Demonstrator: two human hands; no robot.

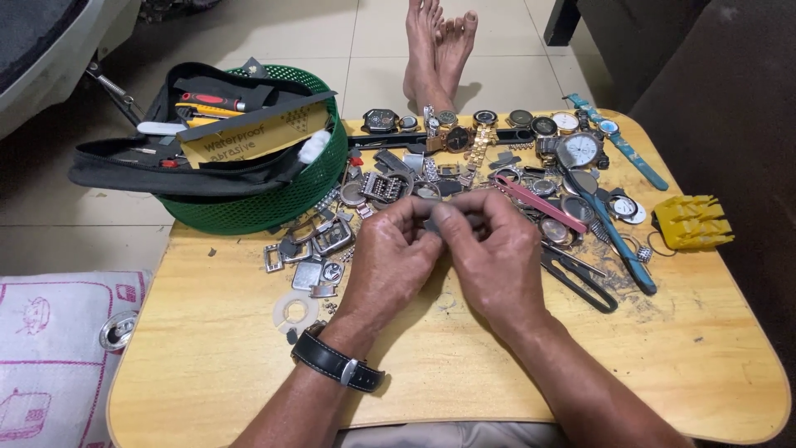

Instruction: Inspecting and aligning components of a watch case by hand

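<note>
Both hands, left hand (pixel 390 257) and right hand (pixel 496 253), fingers pinched shut on small dark part (pixel 434 222) (kind unclear); slip likely loses it among watch parts (pixel 398 184) on worktop (pixel 663 348).

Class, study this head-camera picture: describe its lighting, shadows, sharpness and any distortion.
Head view: soft, even light; faint shadows under both hands, left hand and right hand, on the wooden table. Watches and green basket look sharp. The small dark part between the fingers is too hidden to identify. The table's edges bow slightly, suggesting wide-angle distortion.
</note>
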